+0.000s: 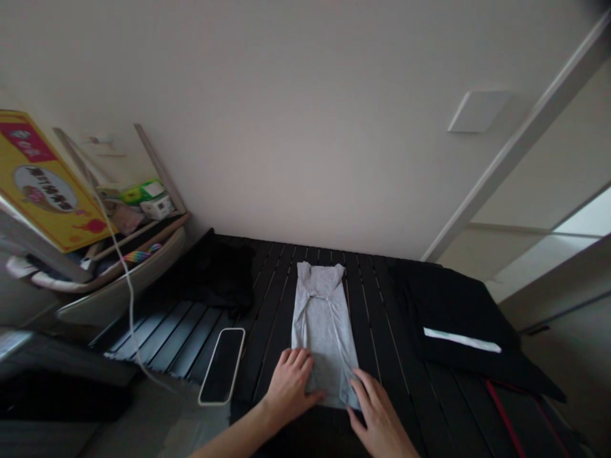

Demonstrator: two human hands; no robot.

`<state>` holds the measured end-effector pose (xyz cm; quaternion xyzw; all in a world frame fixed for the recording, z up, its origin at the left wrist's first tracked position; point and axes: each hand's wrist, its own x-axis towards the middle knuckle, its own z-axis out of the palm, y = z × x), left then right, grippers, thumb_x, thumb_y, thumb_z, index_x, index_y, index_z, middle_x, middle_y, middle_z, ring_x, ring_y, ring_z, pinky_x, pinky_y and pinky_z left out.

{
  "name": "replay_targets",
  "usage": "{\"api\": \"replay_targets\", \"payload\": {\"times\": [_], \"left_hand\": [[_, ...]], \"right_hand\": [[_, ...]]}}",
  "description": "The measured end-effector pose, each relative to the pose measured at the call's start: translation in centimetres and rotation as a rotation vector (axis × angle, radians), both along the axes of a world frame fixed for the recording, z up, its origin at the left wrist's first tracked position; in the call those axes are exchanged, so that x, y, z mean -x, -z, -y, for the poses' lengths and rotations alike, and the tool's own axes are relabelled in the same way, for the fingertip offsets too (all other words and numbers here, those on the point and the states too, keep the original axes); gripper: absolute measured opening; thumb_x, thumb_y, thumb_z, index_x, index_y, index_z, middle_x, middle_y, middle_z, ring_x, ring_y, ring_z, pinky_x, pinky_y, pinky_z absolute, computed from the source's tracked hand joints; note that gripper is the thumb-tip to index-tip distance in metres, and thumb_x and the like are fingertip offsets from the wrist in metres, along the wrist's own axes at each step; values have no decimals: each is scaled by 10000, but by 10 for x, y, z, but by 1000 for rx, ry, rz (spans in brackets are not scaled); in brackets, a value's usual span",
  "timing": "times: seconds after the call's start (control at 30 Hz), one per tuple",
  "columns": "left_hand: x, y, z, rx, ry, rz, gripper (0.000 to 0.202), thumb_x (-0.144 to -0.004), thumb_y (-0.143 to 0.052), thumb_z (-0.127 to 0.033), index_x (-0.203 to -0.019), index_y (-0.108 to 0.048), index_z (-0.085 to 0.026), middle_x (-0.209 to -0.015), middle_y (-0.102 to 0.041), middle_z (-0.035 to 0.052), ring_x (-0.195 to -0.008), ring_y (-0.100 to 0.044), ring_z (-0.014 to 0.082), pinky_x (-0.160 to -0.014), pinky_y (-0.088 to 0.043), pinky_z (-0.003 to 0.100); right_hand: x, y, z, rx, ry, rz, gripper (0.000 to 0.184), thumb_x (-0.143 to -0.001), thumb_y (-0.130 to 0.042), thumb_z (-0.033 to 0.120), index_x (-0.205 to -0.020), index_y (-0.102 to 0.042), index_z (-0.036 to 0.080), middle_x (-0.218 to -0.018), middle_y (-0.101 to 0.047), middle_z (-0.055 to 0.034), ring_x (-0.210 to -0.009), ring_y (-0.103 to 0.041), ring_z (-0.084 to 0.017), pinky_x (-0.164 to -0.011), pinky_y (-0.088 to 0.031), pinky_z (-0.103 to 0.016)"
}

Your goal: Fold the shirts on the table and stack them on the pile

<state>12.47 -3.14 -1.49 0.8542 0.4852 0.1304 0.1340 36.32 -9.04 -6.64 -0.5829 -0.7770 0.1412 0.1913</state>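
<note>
The near edge of view cuts off both forearms; the left edge crops the yellow box (52, 184). The dark cloth (219, 273) at far left blends into the black table (270, 299). The grey shirt (324, 324) lies folded mid-table under 2 hands: the left hand (293, 381) on its near left edge, thumb spread; the right hand (375, 404) bent at its near right corner, whether pinching I cannot tell.

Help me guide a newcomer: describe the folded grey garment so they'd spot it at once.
Start at the black slatted table by the pale wall. Near its middle, touched by the left hand and right hand, lies a narrow folded garment. It is light grey, unlike the black bundle to its left and the black cloth to its right.
</note>
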Motion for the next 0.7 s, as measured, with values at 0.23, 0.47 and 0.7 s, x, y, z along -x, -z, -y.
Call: {"api": "replay_targets", "payload": {"times": [0.23,0.47,0.7], "left_hand": [[2,-8,13,-97,-51,-32,255,-825,-466,-50,-989,-599,-193,-1012,-683,30,-1015,-630,169,-1025,-440,356],[0,-19,23,-149,137,97,311,-842,-426,-46,-1070,-578,-194,-1262,-622,48,-1240,-514,165,-1095,-377,351],[-6,-5,29,-4,58,-87,477,-770,-476,-42,-1228,-508,-175,-1343,-554,89,-1231,-519,208,-1038,-423,347]], "right_hand": [[21,-25,-7,-138,23,-197,303,-916,-398,214,-1147,-579,287,-1221,-632,-86,-1163,-577,-271,-964,-506,-497],[24,-41,3,1,-203,-130,426,-862,-452,178,-1276,-539,232,-1362,-546,-81,-1315,-437,-258,-1085,-403,-475],[41,-69,-40,52,-97,-304,215,-881,-473,293,-1045,-605,249,-1031,-680,-77,-1019,-623,-240,-955,-472,-430]]}}
